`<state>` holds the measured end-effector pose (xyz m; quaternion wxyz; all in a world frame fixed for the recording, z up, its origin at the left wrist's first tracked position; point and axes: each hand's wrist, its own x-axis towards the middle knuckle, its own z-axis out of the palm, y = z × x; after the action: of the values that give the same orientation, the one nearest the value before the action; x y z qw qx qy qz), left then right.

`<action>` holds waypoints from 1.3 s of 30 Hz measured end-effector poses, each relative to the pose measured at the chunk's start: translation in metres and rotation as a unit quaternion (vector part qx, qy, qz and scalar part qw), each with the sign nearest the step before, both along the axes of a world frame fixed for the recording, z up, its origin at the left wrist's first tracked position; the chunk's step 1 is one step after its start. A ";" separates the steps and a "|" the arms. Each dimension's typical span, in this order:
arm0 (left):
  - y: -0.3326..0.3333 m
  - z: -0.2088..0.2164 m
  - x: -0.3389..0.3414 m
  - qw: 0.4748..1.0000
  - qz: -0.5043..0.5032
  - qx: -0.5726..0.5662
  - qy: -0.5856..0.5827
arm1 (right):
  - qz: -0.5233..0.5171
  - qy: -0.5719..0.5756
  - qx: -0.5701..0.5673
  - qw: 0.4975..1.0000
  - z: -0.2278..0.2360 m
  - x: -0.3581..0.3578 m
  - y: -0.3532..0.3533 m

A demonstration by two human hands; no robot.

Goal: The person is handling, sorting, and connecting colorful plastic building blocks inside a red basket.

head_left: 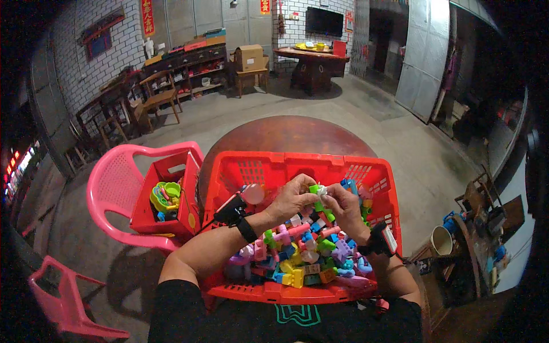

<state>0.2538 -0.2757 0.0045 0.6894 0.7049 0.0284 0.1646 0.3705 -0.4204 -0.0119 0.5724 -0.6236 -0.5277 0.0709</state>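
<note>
1. Pinching green block [314, 189] in left hand [297, 199], thumb against fingers. Could slip or twist loose if squeezed off-centre, given such a small grip.
2. Pinching white piece [323, 190] in right hand [345, 207], right up against green block. Might fling or lose it if pulled too hard.
3. Cannot tell if joined or only touching: contact hidden by fingers. Risk of pushing or pulling at a bad angle, jamming or bending something.
4. Just below, lower green block [329, 216]; cannot tell if attached or loose. Could fall if unsupported.
5. Holding both above mixed blocks [309, 246] in crate [303, 294]. If dropped, easily lost among lookalikes, maybe bounced over the rim.
6. Wearing bulky straps [247, 230] on both wrists. Could catch on crate or scatter blocks if lowered carelessly.
7. Resting crate on counter [286, 130]; near-side support not visible. Might shift or tip if leaned on.
8. Close by left forearm, bin [182, 220] on pink chair [114, 183]. Could get knocked by a wide elbow swing.
</note>
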 end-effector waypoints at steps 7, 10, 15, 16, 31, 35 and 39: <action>-0.002 0.000 -0.004 0.997 -0.036 -0.058 0.029 | -0.046 -0.251 0.073 0.964 0.018 -0.011 -0.005; -0.003 -0.001 -0.004 0.997 -0.044 -0.057 0.038 | -0.054 -0.285 0.077 0.954 0.012 -0.008 -0.002; -0.007 -0.001 -0.005 0.993 -0.080 -0.048 -0.075 | 0.065 0.115 0.054 0.990 0.001 -0.004 0.001; -0.008 0.002 -0.005 0.993 -0.081 -0.047 -0.075 | 0.113 0.239 0.068 0.962 0.001 -0.004 0.001; 0.004 0.010 -0.004 0.997 -0.075 -0.007 -0.028 | 0.137 0.250 0.040 0.958 0.013 -0.021 -0.001; 0.003 0.008 -0.004 0.998 -0.058 0.000 0.003 | 0.046 0.112 -0.020 0.992 0.000 -0.001 -0.003; 0.007 0.003 -0.002 0.999 -0.051 0.005 0.006 | -0.021 -0.131 0.042 0.990 0.000 0.001 -0.001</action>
<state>0.2518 -0.2691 0.0079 0.6929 0.7102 -0.0044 0.1246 0.3717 -0.4216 -0.0115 0.5256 -0.6135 -0.5876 -0.0459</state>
